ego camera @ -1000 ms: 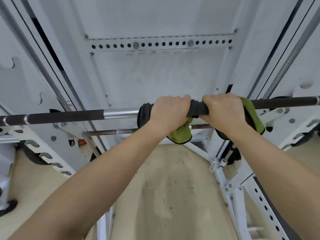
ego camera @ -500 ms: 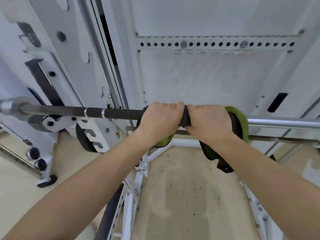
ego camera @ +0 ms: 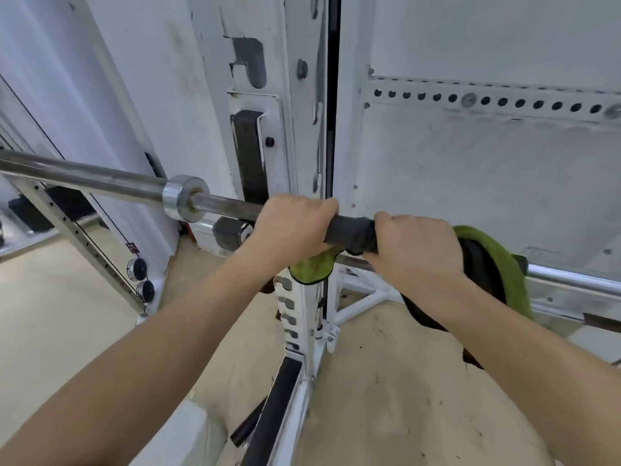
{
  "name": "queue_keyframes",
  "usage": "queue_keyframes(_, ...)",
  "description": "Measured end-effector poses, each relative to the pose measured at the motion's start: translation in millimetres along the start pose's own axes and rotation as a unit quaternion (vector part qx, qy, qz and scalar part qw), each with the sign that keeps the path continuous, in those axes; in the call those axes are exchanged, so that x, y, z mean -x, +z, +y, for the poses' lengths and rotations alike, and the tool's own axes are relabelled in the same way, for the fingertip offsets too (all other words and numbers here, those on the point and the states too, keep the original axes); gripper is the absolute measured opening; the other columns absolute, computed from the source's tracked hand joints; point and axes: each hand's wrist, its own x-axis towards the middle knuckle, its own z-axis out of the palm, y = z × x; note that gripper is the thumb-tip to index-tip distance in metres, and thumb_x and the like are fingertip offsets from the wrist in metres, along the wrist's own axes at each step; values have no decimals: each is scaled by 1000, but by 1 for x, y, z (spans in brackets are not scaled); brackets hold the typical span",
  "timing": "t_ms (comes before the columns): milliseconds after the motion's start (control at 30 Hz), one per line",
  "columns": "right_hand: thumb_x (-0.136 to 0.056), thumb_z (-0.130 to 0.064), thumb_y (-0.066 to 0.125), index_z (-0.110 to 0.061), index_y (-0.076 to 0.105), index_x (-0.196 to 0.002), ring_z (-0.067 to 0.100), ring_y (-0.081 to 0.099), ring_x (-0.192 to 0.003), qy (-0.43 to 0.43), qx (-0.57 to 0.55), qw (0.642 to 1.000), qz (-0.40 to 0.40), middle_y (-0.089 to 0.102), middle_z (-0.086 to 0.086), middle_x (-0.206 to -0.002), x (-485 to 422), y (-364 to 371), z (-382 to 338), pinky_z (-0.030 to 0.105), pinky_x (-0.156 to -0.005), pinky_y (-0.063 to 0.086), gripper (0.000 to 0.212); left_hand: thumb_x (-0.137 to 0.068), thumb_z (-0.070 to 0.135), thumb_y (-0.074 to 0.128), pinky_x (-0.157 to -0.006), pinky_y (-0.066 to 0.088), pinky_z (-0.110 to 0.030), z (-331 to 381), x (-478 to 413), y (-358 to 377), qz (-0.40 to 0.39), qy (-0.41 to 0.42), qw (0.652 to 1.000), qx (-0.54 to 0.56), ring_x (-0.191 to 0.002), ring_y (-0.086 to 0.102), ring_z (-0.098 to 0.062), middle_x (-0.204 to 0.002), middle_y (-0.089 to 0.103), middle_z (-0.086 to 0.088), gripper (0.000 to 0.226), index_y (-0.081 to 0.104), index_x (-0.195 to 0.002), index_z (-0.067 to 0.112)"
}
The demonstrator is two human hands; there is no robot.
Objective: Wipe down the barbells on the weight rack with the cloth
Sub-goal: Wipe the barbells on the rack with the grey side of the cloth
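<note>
A steel barbell (ego camera: 100, 179) lies across the white rack, its chrome collar (ego camera: 183, 201) left of my hands and its shaft running on to the right (ego camera: 571, 280). A green and dark grey cloth (ego camera: 353, 233) is wrapped around the shaft. My left hand (ego camera: 292, 227) is closed over the cloth's left end, just right of the collar and in front of the rack upright (ego camera: 299, 307). My right hand (ego camera: 413, 250) grips the cloth beside it. A green flap (ego camera: 494, 264) hangs behind my right wrist.
The white rack upright with J-hook notches stands right under my left hand. A second thinner bar (ego camera: 601, 322) runs lower at the right. A white wall panel with a perforated strip (ego camera: 487, 102) is behind. Two plate pegs (ego camera: 141, 280) stick out low at the left. The floor is beige.
Both hands with the cloth have slid left along the bar, from its middle to near the collar. My view has swung left with them.
</note>
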Motion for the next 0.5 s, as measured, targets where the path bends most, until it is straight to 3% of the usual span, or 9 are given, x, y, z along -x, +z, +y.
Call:
queue_keyframes(100,-95,-37,56,-20,37,-91,29,55,-71,-11,-32,999,-25,52,-1,-78,-22,-5,-37,32,-59,32,25,-72,26,80,-50,37,-27,-3,2,-5,-46,-25,997,-52,-47,51,-21,-58,56,3,30,50,-74,20)
queue_keyframes(200,-94,-36,57,-20,38,-90,27,47,-64,-4,-33,999,-12,49,-3,-70,-29,-2,-51,31,-55,29,25,-90,23,63,-77,44,-34,-1,8,-14,-106,-24,990,-86,-82,63,-22,-90,64,4,11,56,-98,20)
queue_keyframes(267,-94,-38,55,-20,37,-88,24,44,-61,-1,-22,1000,-8,35,-6,-63,-29,-3,-52,30,-53,26,27,-94,28,63,-68,39,-34,-11,17,-25,-80,-26,994,-74,-91,63,-21,-97,63,4,14,60,-106,21)
queue_keyframes(367,-95,-39,53,-19,36,-90,24,43,-62,-19,-46,999,-15,32,-5,-63,-36,-8,-64,32,-56,30,27,-93,36,61,-58,34,-31,-33,30,-37,-50,-31,998,-19,-87,65,-18,-94,65,6,16,65,-104,25)
queue_keyframes(500,-95,-37,56,-20,34,-94,25,46,-66,-49,-93,994,-6,45,-4,-75,-49,-12,-89,33,-59,34,27,-87,19,65,-53,51,-37,-60,52,-39,4,-75,994,78,-70,67,-25,-78,69,2,8,72,-91,20)
